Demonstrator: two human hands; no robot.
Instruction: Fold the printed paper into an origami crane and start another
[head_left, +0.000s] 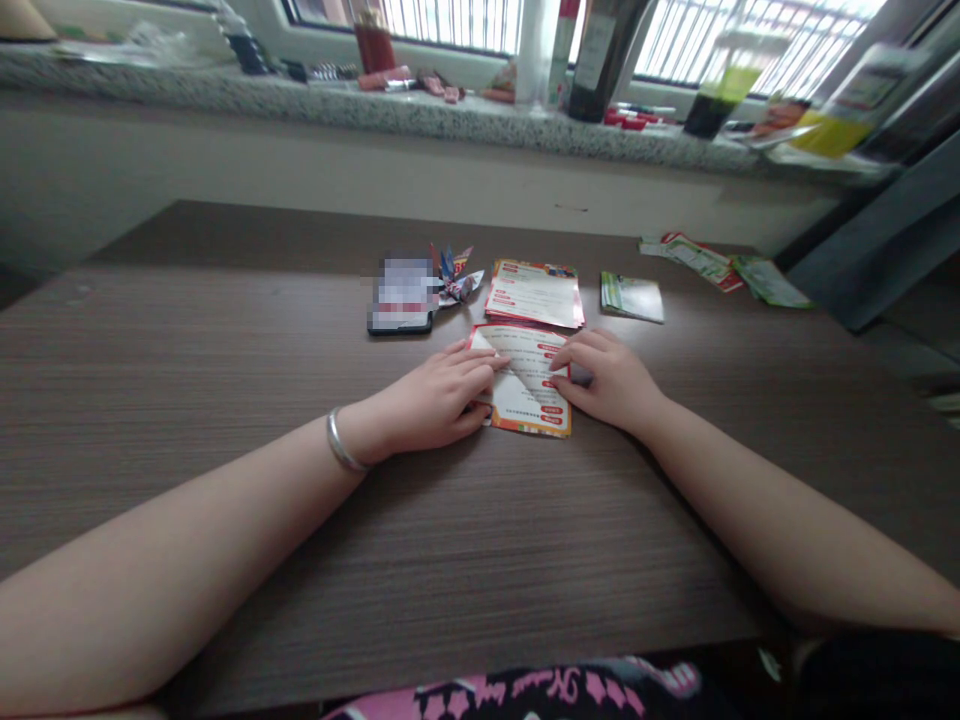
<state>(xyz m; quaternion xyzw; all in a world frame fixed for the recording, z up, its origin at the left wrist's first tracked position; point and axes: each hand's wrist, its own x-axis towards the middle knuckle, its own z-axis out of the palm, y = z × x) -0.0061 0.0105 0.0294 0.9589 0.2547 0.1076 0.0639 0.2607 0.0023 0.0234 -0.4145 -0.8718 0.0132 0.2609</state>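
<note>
A small printed paper sheet (pixel 529 395) with red and orange borders lies on the brown wooden table (pixel 225 340), partly folded along a diagonal. My left hand (pixel 435 400), with a silver bangle at the wrist, presses its fingers on the sheet's left side and the folded flap. My right hand (pixel 611 380) rests on the sheet's right edge, fingertips pinching the fold. Both hands lie close together over the paper.
Behind the sheet sit a stack of similar leaflets (pixel 535 293), a dark phone (pixel 403 297), a folded paper crane (pixel 456 277) and a green-white paper stack (pixel 632 297). More leaflets (pixel 701 258) lie far right. Bottles and clutter line the stone windowsill (pixel 420 110).
</note>
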